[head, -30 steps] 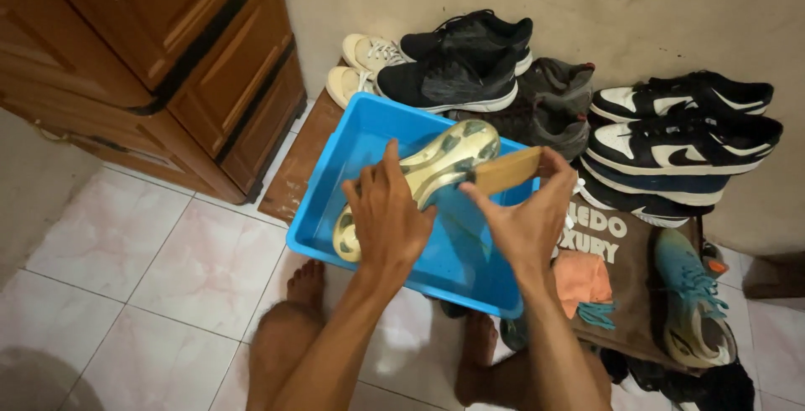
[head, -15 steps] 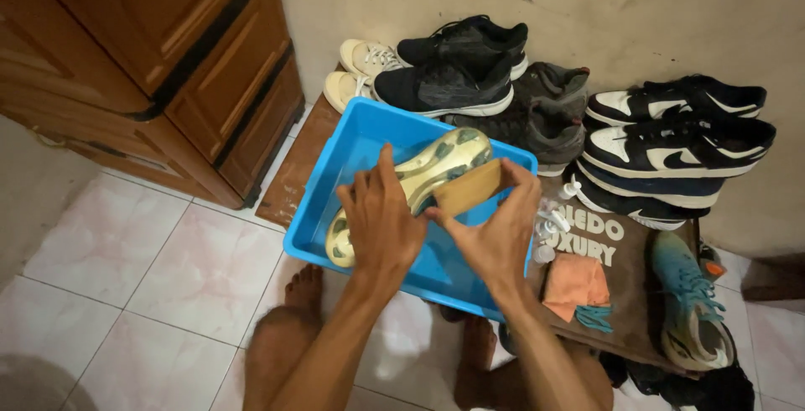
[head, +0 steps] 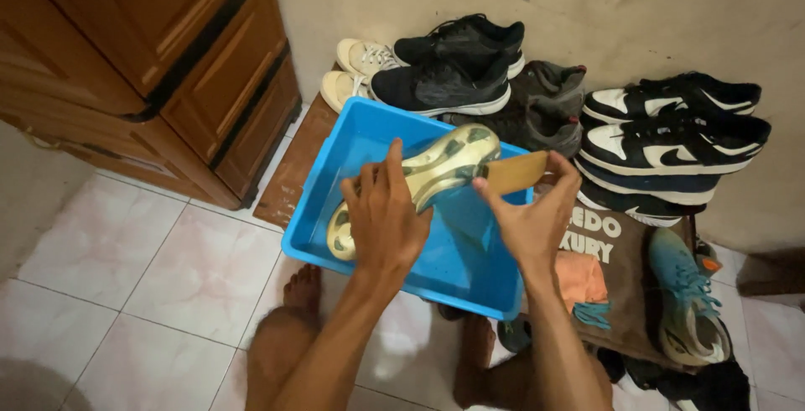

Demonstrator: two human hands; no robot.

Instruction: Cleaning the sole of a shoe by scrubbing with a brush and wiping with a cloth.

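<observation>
Since half a second ago the right hand has drawn the wooden brush back toward the right of the frame, so more of its tan back shows past the toe of the shoe than before; the left hand has scarcely shifted. The left hand, at centre frame, is wrapped around the middle of a gold football boot, fingers curled over its side and the index finger stretched up along the studded sole, which faces upward. The boot lies slantwise, heel toward the lower left and toe toward the upper right, held above the inside of a blue plastic tub. The right hand pinches the brush between thumb and fingers, closed on it, with the brush's near end touching the forefoot of the boot.

The tub rests on the pale tiled floor, the person's bare feet just below it. Behind it, along the wall in the upper middle, stand a pair of black trainers, cream trainers and grey shoes; black-and-white trainers are stacked at the right. A brown bag in the lower right bears an orange cloth and a teal boot. A wooden cabinet fills the upper left.
</observation>
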